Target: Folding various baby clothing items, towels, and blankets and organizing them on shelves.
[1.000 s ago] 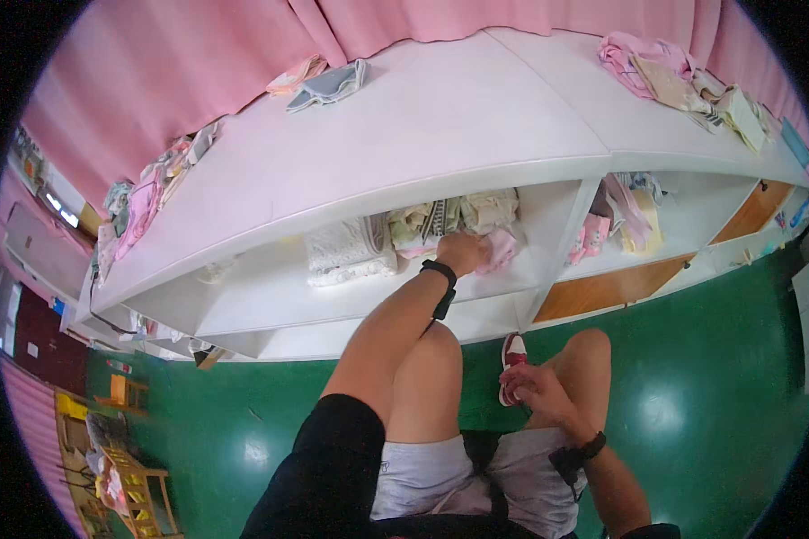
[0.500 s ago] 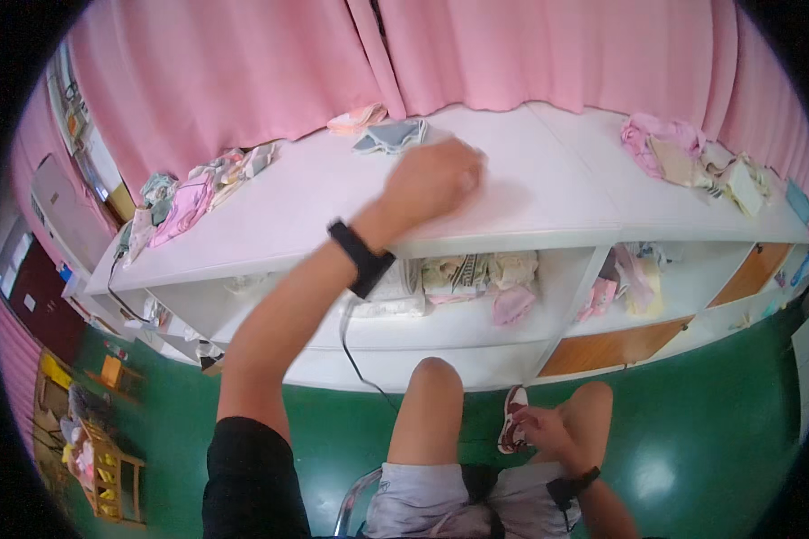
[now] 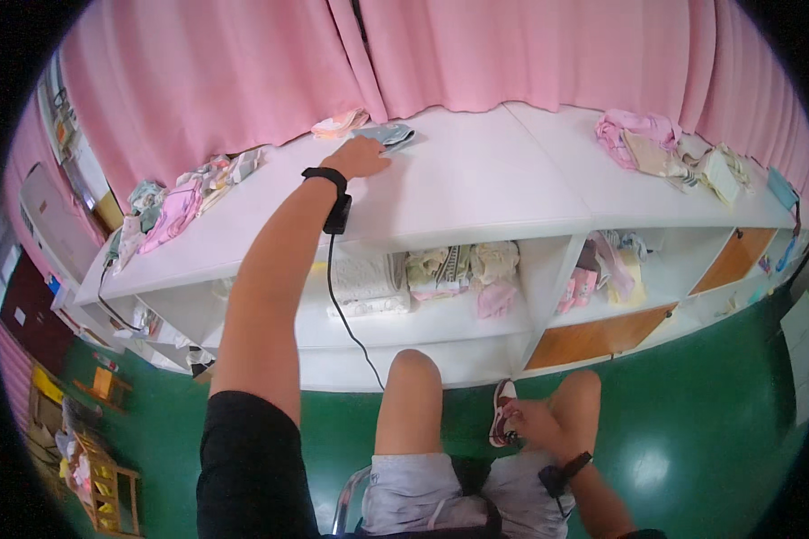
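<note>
My left hand (image 3: 360, 158) reaches across the white countertop (image 3: 449, 171) to a small grey-blue cloth (image 3: 394, 135) with a pale edge. Its fingers lie stretched at the cloth's near left side, covering part of it; no firm grip shows. Just behind sits a peach-coloured cloth (image 3: 339, 123). Down by the inner side of my right knee, my right hand (image 3: 535, 424) hangs with loosely bent fingers, above a red and white shoe (image 3: 503, 409). Nothing can be made out in it.
Crumpled cloths (image 3: 175, 211) lie at the counter's left end, and a pink and cream heap (image 3: 638, 139) at its right. Shelves below hold folded fabrics (image 3: 440, 269). A pink curtain (image 3: 476, 54) borders the back. One black cable (image 3: 342, 305) hangs from my left wrist.
My left hand has moved left and away from me, from above the counter to the grey-blue cloth. My right hand stays by the knee. The view has shifted slightly.
</note>
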{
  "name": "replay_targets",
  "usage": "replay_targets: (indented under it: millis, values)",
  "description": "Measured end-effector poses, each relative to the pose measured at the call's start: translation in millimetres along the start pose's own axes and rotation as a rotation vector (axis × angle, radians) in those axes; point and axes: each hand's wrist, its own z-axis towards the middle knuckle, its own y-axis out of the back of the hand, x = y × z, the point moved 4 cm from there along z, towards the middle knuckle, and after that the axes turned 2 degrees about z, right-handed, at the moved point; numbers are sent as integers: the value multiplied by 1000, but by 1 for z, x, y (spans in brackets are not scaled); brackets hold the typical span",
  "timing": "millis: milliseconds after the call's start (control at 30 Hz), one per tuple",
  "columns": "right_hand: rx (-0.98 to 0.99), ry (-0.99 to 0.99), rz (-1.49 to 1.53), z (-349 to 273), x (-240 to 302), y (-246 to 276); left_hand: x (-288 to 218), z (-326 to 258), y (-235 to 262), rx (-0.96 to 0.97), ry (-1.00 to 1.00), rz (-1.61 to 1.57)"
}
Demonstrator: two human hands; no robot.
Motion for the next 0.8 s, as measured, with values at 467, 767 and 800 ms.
replay_targets:
  millis: [467,767,800]
  values:
    - [-6,-13,65,0,-18,-5,-178,-184,100,-273,-332,-218]
    - [-79,1,227,-1,-10,-15,-201,-231,79,-490,-355,-253]
    - [-90,-15,344,0,-15,-14,-213,-240,83,-434,-223,-482]
